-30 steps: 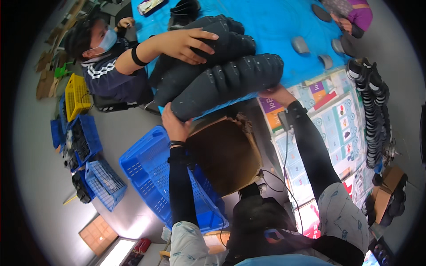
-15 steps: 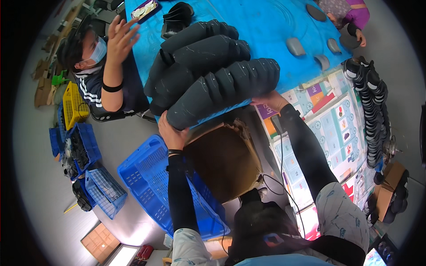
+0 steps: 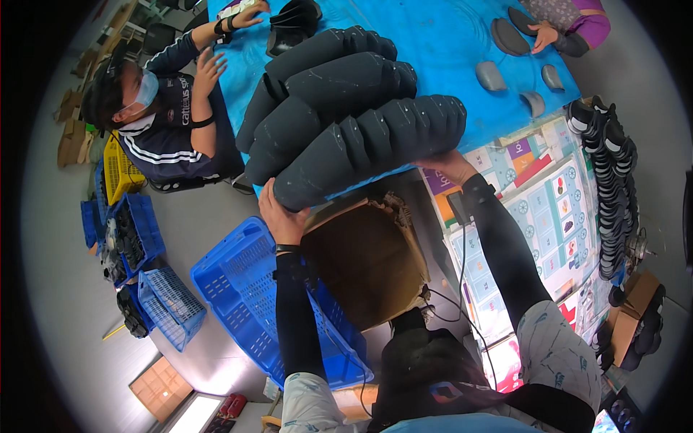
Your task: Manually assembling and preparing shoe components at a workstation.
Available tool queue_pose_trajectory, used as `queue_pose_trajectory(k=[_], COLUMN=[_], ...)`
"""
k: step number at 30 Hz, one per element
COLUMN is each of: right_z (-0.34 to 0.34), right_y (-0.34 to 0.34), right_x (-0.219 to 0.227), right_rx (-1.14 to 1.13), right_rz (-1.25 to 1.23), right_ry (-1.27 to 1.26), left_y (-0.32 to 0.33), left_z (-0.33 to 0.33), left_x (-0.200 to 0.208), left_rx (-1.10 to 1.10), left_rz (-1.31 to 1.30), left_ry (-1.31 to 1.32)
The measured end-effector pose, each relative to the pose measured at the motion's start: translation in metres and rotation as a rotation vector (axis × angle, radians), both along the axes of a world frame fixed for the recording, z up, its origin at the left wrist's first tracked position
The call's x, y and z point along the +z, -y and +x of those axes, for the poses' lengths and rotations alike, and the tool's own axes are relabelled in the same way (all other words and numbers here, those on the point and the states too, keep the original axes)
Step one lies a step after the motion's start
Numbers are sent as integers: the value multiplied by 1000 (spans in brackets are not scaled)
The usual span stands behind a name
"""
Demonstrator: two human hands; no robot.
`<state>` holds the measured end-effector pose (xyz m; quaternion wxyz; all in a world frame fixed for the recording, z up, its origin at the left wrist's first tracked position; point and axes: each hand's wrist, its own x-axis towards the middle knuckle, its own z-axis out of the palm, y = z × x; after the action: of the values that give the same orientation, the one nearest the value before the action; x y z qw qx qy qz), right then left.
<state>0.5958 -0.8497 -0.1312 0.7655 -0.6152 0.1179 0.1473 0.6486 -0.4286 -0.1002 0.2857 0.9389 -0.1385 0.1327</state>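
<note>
Nested dark grey curved, cup-shaped pieces form a long stack along the near edge of the blue-covered table. My left hand grips the left end of this stack, thumb on its upper side. Under its right part, my right hand has its fingers against the lower edge; the fingertips are partly hidden. Behind it lie more stacks of the same pieces, close together.
Below the table edge stand an open cardboard box and a blue plastic crate. A masked co-worker sits at the left; another person's hand reaches in at the far right. Loose grey pieces lie there. A black cable hangs near my right arm.
My hands keep their places on the near stack, with little shift. The left co-worker has lowered one hand and stretched the other arm over the table. The far-right person's hand has moved beside dark pieces.
</note>
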Motion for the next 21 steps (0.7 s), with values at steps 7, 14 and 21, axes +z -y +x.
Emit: queue_pose_trajectory(k=[7,14,21], right_z=[-7,-13,-19], right_y=[0,-4,-7], right_x=[-8,4,0], right_rx=[-11,-40,-41], right_rz=[-2,55,71], right_ry=[-56,-55,-69], left_y=[0,4,7], left_z=[-5,-7,-7], left_x=[1,1,0], left_rx=[5,-11,-25], left_rz=[11,-21,-8], left_ry=[-6,23,30])
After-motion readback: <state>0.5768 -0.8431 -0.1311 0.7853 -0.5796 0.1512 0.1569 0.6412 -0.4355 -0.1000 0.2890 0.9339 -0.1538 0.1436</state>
